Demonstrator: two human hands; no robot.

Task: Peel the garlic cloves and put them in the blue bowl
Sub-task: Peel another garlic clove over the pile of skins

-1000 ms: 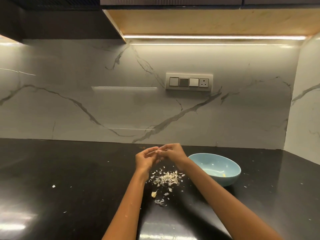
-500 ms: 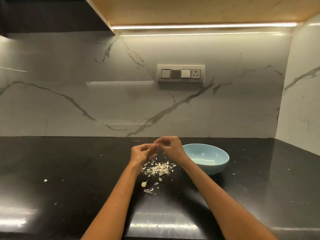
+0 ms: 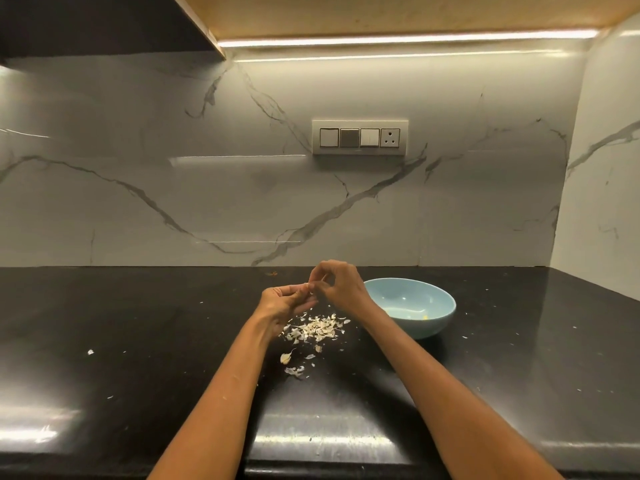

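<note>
My left hand [image 3: 285,301] and my right hand [image 3: 337,280] meet above the black counter, fingertips pinched together on a small pale garlic clove [image 3: 310,287] that is mostly hidden by the fingers. Below them lies a heap of papery garlic skins [image 3: 317,329]. One loose clove [image 3: 285,357] rests on the counter nearer to me, with more skin scraps [image 3: 294,370] beside it. The blue bowl [image 3: 434,308] stands just right of my right wrist, with a few small yellowish bits inside.
The glossy black counter [image 3: 138,341] runs to a marble back wall and a side wall [image 3: 602,202] at the right. A switch and socket plate [image 3: 360,137] sits on the back wall. Tiny skin flecks [image 3: 90,351] dot the counter.
My right hand has lifted slightly and pulled away from the left while both keep pinching the clove. The view has tilted a little upward.
</note>
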